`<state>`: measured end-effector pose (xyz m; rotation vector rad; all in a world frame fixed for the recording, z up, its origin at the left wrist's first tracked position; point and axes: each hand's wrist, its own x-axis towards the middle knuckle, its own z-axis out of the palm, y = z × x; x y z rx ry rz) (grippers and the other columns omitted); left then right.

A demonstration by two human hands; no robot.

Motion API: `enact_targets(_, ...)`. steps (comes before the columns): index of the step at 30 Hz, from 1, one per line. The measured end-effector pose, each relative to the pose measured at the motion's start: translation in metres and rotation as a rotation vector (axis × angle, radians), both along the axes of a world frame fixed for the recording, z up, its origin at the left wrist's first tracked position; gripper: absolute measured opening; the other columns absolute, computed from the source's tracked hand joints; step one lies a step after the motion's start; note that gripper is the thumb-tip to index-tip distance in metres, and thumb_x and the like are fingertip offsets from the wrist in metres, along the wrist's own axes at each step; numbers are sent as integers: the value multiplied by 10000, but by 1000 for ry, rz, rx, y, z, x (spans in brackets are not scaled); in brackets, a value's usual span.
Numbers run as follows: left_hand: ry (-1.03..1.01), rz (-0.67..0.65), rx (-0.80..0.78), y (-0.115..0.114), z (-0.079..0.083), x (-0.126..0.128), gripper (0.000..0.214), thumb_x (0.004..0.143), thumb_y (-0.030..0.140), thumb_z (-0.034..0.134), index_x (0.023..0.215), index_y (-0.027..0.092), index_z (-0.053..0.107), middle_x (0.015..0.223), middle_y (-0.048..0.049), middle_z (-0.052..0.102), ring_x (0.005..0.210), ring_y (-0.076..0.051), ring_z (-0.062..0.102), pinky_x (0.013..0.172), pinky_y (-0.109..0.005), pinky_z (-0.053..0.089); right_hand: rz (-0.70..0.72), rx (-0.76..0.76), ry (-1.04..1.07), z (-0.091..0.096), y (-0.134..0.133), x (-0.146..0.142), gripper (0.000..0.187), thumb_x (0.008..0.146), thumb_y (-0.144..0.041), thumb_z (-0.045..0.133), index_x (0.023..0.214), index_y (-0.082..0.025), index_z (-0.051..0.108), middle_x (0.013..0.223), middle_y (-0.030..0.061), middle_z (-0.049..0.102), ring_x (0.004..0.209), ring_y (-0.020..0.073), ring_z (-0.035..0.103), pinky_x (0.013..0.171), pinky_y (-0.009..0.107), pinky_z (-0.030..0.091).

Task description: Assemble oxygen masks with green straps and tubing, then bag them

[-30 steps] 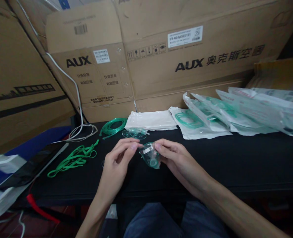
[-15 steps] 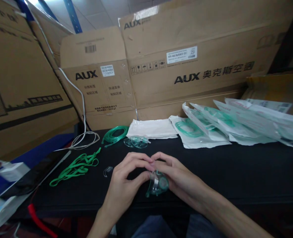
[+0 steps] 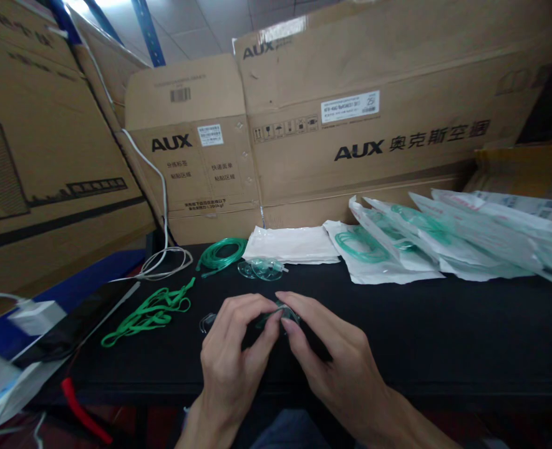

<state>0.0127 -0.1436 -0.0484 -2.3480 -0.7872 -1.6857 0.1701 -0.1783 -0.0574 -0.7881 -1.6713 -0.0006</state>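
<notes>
Over the black table, my left hand (image 3: 238,343) and my right hand (image 3: 334,358) meet with thumbs and fingertips pinched on a clear greenish oxygen mask (image 3: 285,310). Only a curved part of the mask shows between the fingers; the hands hide the rest. Just left of my left hand lies a small bunch of thin clear, shiny pieces (image 3: 205,322). Farther left is a tangle of green elastic straps (image 3: 151,313). Behind my hands rest further clear mask parts (image 3: 261,269), beside a coil of green tubing (image 3: 222,254).
A stack of white packets (image 3: 292,244) lies at the back. Several sealed pouches with green tubing (image 3: 397,231) lean at the right. Cardboard boxes (image 3: 299,168) wall off the far edge. A white cable (image 3: 166,215), a black phone-like slab (image 3: 72,324) and a white charger (image 3: 38,317) occupy the left.
The mask has turned and moved up between my fingers, so less of it shows. My right hand has shifted its grip, its thumb now facing the left one. The view has moved slightly.
</notes>
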Motion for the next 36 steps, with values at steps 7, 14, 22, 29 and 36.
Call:
enact_targets(7, 9, -1, -26, -2, 3, -1, 217, 878, 77, 691, 1043, 218, 682, 950, -19, 754, 880, -174, 711, 838, -290, 558, -10, 78, -37, 0, -2, -1, 485, 913, -41, 570, 1389, -138, 574, 1242, 135, 727, 1131, 203, 709, 1014, 280, 574)
enact_targets(14, -71, -6, 40, -3, -2, -4, 212, 849, 42, 714, 973, 205, 663, 901, -11, 737, 828, -157, 704, 765, -279, 572, -43, 122, -89, -3, -4, -4, 496, 910, -32, 579, 1403, -78, 554, 1244, 167, 723, 1143, 199, 705, 1049, 259, 541)
enact_targets(22, -40, 42, 57, -3, -3, -4, 218, 836, 16, 716, 910, 202, 631, 885, -14, 685, 778, -131, 693, 714, -237, 597, -146, 163, -114, -3, -5, -6, 371, 915, -37, 562, 1279, -64, 626, 1119, 182, 768, 1010, 199, 759, 962, 235, 588)
enact_targets(29, -87, -1, -29, -1, -9, -4, 249, 836, 42, 728, 975, 215, 613, 888, -2, 684, 827, -147, 695, 745, -255, 603, -155, 164, -102, -2, -4, -6, 357, 903, -38, 560, 1247, -95, 639, 1082, 162, 783, 970, 197, 771, 926, 226, 603)
enact_targets(36, -114, -37, -77, 0, -13, -7, 279, 835, 18, 705, 1013, 217, 625, 924, -2, 690, 853, -151, 693, 747, -251, 602, -148, 166, -107, -2, -3, -4, 353, 883, -24, 575, 1223, -87, 645, 1099, 158, 779, 1000, 194, 762, 962, 215, 584)
